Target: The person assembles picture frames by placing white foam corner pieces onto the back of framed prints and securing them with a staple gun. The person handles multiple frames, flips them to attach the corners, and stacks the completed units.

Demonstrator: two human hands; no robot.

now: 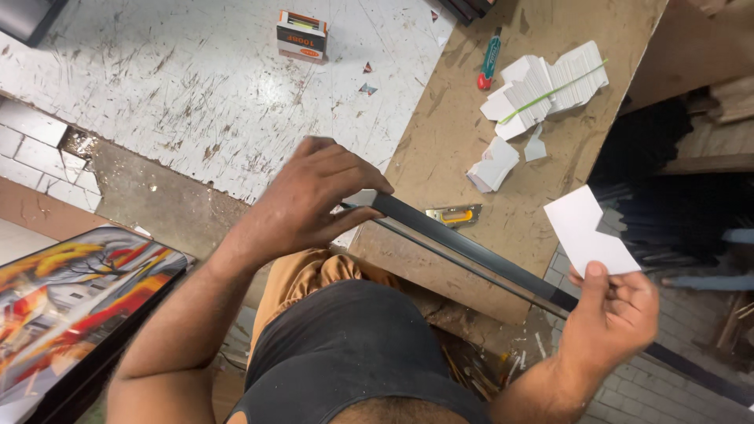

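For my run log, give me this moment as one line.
left hand: grips end of black frame moulding | right hand: holds white card piece | bench: card stack, green-red pen, orange-handled tool

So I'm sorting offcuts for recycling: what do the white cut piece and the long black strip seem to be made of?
White cut piece in the right hand: probably thin card, matte, flat, with clean cut edges. Long black strip under the left hand: rigid and straight with a slight sheen, perhaps plastic or coated wood; the picture leaves that open.
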